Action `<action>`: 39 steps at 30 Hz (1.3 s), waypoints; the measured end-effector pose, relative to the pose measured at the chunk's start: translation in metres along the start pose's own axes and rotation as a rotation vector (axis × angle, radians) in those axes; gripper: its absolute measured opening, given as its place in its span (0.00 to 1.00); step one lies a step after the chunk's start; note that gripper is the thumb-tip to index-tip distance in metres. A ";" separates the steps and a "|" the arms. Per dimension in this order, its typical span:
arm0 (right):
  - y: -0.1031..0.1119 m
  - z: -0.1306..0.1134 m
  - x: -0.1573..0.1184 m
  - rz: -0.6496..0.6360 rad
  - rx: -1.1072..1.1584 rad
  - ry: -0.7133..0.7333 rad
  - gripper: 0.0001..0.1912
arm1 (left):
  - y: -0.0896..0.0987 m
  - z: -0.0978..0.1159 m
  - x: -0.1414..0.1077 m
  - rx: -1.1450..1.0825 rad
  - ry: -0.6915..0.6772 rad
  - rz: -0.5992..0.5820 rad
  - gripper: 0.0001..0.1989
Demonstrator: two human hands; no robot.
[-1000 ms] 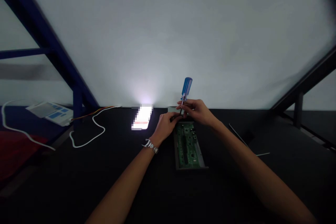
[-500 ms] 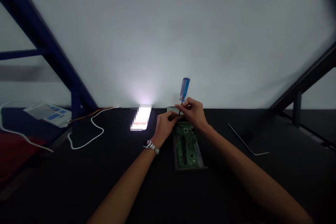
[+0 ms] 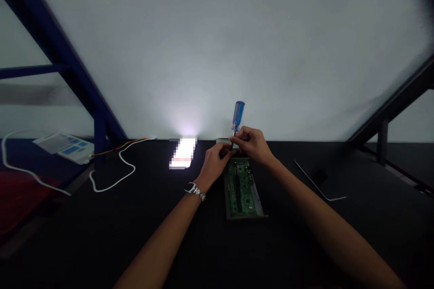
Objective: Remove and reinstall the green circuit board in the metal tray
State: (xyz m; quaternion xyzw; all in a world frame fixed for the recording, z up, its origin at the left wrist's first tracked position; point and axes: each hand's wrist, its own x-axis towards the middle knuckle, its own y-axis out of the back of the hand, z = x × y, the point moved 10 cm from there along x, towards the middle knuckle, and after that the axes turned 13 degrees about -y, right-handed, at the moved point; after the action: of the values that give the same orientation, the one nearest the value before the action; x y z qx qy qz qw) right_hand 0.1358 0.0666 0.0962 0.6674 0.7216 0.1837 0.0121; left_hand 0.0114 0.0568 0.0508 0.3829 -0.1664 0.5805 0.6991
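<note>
Right hand (image 3: 252,145) pinches an upright blue-handled screwdriver (image 3: 238,116) — left hand (image 3: 213,165) curls beside it, grip unclear, above a green circuit board (image 3: 240,188).

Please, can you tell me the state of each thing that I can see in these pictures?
Blue-handled screwdriver: upright, tip hidden behind the hands.
Right hand: fingers gripping the screwdriver.
Left hand: fingers beside the shaft, contact unclear.
Green circuit board in grey metal tray: lying flat on the black table.
Thin bent metal rod: lying apart on the table.
White cable: slack, looped.
</note>
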 end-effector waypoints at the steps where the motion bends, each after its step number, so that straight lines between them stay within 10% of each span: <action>1: 0.000 0.000 -0.001 0.038 0.005 0.020 0.15 | 0.001 0.000 0.000 0.018 0.002 0.022 0.08; 7: 0.005 -0.002 -0.006 0.214 -0.037 0.057 0.16 | 0.005 0.001 -0.002 0.111 0.011 0.062 0.07; 14: -0.007 -0.007 -0.001 -0.063 -0.149 0.020 0.12 | 0.003 0.005 -0.001 0.103 -0.017 0.016 0.08; 22: 0.005 -0.006 -0.003 0.118 -0.150 0.040 0.16 | 0.000 0.006 -0.001 0.083 -0.030 -0.015 0.09; 39: -0.003 -0.004 0.009 -0.180 0.184 -0.130 0.17 | 0.011 0.020 -0.003 0.172 -0.098 0.011 0.05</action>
State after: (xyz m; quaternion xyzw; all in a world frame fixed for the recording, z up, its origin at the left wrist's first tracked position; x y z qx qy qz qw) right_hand 0.1305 0.0745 0.1016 0.6088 0.7900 0.0713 0.0139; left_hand 0.0045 0.0404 0.0655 0.4685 -0.1521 0.5769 0.6516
